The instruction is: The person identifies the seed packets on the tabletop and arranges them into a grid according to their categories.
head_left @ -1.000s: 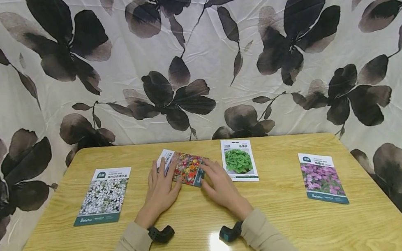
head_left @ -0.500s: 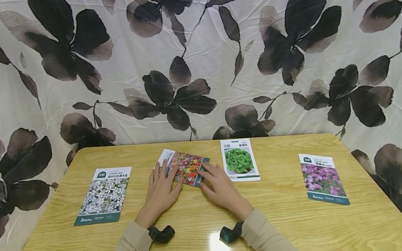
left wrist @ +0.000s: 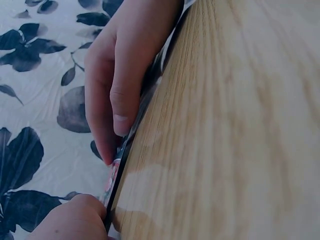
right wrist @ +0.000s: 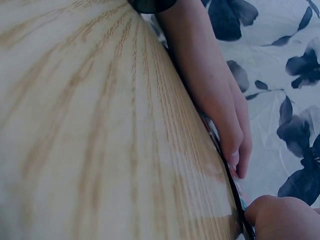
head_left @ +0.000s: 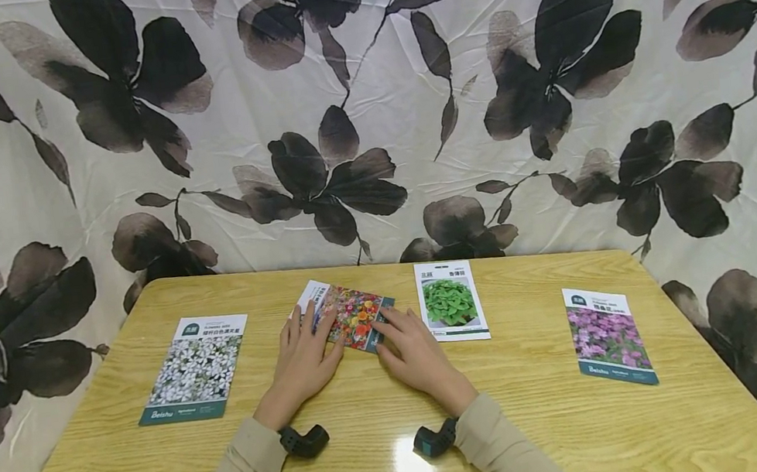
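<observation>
A seed packet with a multicoloured flower picture (head_left: 357, 318) lies aslant on the wooden table, its white end to the left. Across that white end rests my left hand (head_left: 303, 361), fingers extended and thumb at the lower edge. My right hand (head_left: 414, 352) touches the packet's dark right end with its fingertips. The left wrist view shows my right hand (left wrist: 122, 75) at the top and part of my left hand (left wrist: 72, 220) at the bottom. In the right wrist view, my left hand (right wrist: 212, 95) is above, my right hand (right wrist: 282, 217) below.
A green-leaf seed packet (head_left: 451, 302) lies just right of my right hand. The white-flower packet (head_left: 192, 368) is at the left, the purple-flower packet (head_left: 609, 336) at the right. Behind the table (head_left: 375, 454) hangs a floral cloth (head_left: 449, 119).
My right hand has shifted slightly left, showing more of the multicoloured packet's right end. The lower end of the green-leaf packet has swung a little to the right. My left hand stays in place.
</observation>
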Demonstrator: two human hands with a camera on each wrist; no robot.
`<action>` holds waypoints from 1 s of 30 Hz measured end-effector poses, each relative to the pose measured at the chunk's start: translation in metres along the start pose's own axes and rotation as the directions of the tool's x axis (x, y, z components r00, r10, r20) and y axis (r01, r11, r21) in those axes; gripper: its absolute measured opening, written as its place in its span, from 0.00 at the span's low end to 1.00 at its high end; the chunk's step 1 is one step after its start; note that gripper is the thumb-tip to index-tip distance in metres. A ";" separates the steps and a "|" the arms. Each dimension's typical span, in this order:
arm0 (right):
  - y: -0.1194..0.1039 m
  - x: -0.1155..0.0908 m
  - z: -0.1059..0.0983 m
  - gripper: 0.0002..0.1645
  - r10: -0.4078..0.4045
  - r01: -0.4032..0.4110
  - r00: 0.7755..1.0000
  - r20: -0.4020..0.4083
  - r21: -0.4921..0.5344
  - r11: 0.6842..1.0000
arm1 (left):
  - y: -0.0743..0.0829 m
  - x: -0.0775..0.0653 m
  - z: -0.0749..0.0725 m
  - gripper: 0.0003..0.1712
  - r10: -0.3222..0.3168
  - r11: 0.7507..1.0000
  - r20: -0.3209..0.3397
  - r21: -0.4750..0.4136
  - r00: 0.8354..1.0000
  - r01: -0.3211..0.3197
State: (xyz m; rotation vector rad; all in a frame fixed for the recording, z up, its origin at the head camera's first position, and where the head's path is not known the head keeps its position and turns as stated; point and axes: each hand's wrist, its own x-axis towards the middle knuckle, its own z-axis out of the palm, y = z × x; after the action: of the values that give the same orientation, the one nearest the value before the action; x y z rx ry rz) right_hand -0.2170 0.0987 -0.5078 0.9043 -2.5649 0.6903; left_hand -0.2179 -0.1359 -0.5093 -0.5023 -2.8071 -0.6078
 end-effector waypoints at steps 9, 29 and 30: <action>-0.002 -0.001 0.000 0.24 -0.001 0.001 1.000 -0.007 -0.017 1.000 | 0.001 0.000 -0.001 0.33 0.007 1.000 -0.002 -0.006 1.000 -0.007; -0.008 -0.005 0.001 0.24 0.007 -0.008 1.000 -0.022 -0.035 0.999 | 0.001 -0.001 -0.001 0.32 0.031 0.999 -0.011 -0.019 0.999 -0.031; -0.009 -0.005 0.000 0.24 0.007 -0.008 1.000 -0.024 -0.033 0.999 | 0.000 -0.001 0.000 0.32 0.033 0.999 -0.011 -0.018 0.999 -0.033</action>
State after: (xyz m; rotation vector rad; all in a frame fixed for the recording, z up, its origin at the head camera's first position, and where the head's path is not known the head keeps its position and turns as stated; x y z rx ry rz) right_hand -0.2072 0.0951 -0.5076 0.8713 -2.5527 0.6544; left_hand -0.2164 -0.1361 -0.5091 -0.5462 -2.7799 -0.6279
